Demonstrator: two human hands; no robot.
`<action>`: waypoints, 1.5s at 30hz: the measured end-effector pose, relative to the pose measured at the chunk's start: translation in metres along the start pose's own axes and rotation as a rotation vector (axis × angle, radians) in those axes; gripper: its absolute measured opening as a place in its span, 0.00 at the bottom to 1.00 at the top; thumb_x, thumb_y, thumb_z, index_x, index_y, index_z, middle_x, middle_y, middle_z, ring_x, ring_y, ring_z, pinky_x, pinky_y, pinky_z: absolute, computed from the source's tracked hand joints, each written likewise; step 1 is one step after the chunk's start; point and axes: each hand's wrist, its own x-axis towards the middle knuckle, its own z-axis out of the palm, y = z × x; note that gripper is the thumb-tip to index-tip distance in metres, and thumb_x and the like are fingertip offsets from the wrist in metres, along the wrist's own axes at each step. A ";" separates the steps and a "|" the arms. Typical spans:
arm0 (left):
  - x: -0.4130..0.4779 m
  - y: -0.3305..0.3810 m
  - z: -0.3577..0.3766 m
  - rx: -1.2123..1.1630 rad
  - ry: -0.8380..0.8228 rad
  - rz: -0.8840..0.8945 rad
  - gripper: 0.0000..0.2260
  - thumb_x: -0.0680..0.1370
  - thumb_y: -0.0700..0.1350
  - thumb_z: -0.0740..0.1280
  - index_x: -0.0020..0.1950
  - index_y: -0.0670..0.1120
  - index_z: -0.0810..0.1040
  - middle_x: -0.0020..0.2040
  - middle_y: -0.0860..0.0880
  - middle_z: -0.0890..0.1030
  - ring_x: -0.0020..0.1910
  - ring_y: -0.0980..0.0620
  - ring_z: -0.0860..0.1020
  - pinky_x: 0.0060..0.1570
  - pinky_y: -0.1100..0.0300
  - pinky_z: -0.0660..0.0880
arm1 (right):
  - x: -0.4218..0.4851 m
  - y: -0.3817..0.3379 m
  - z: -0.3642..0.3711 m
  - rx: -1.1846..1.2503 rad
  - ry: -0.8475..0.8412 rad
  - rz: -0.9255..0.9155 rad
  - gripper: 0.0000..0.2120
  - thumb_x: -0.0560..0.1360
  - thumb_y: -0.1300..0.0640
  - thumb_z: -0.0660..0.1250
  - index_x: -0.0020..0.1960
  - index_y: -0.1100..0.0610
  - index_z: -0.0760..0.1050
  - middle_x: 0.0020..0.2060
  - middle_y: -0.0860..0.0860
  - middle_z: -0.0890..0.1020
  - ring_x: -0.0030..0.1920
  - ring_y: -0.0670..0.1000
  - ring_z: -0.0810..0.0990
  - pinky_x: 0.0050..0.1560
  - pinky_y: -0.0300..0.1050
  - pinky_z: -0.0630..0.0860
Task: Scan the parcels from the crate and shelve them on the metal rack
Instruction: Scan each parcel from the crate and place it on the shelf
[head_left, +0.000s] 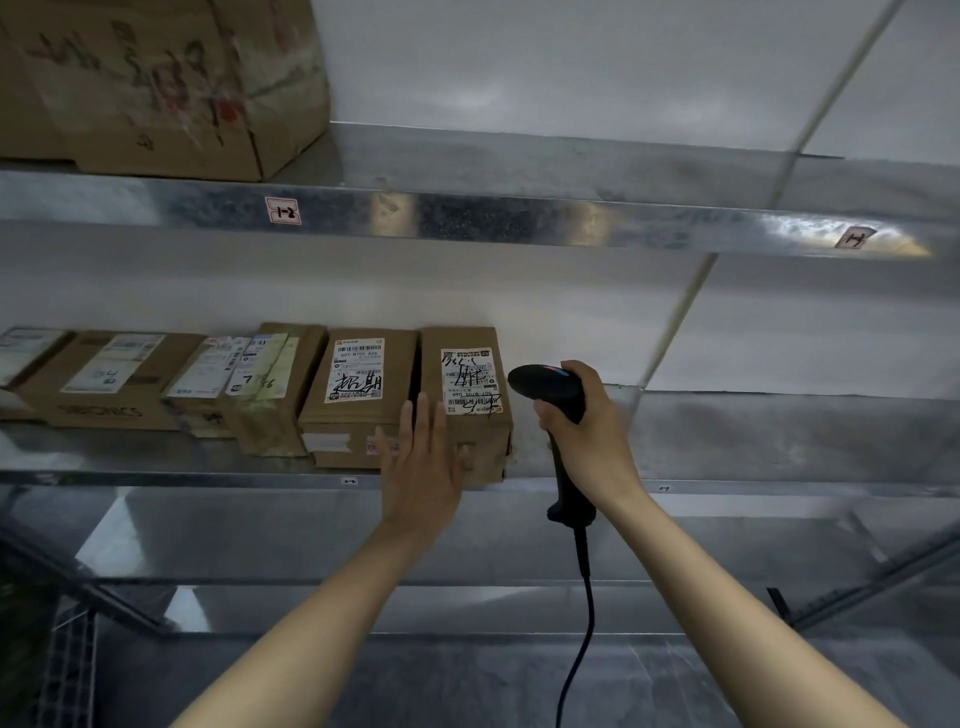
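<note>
A row of several brown cardboard parcels with white labels lies on the middle shelf of the metal rack (753, 441). The rightmost parcel (470, 374) sits at the end of the row, next to another labelled parcel (358, 384). My left hand (423, 462) has straight fingers and lies flat against the front of these two parcels, over the gap between them. My right hand (587, 431) grips a black corded barcode scanner (545, 387), whose head is just right of the rightmost parcel.
A large brown carton (156, 83) stands on the upper shelf at the left. Shelf tags (283, 210) mark the upper shelf's front edge. The middle shelf is bare to the right of the parcels. Lower shelves and a wire grid (67, 675) lie below.
</note>
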 end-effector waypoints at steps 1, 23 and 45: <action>0.001 -0.002 0.001 0.023 0.004 0.006 0.33 0.78 0.63 0.33 0.79 0.47 0.43 0.79 0.47 0.42 0.75 0.48 0.36 0.70 0.42 0.35 | -0.001 0.000 -0.001 -0.001 0.001 0.000 0.21 0.77 0.62 0.65 0.69 0.54 0.66 0.56 0.52 0.78 0.50 0.53 0.78 0.48 0.42 0.74; -0.023 -0.042 -0.038 -0.019 -0.002 -0.142 0.30 0.81 0.60 0.42 0.77 0.47 0.36 0.79 0.48 0.38 0.76 0.51 0.36 0.71 0.48 0.33 | -0.019 -0.022 0.033 0.027 -0.143 -0.110 0.22 0.77 0.63 0.64 0.69 0.53 0.66 0.58 0.48 0.76 0.54 0.47 0.75 0.42 0.27 0.70; -0.222 -0.324 -0.170 -0.065 0.126 -0.757 0.33 0.81 0.62 0.43 0.78 0.45 0.38 0.79 0.47 0.39 0.77 0.50 0.39 0.74 0.45 0.40 | -0.138 -0.151 0.298 0.112 -0.581 -0.313 0.21 0.77 0.56 0.66 0.68 0.47 0.67 0.52 0.45 0.77 0.48 0.47 0.78 0.45 0.38 0.70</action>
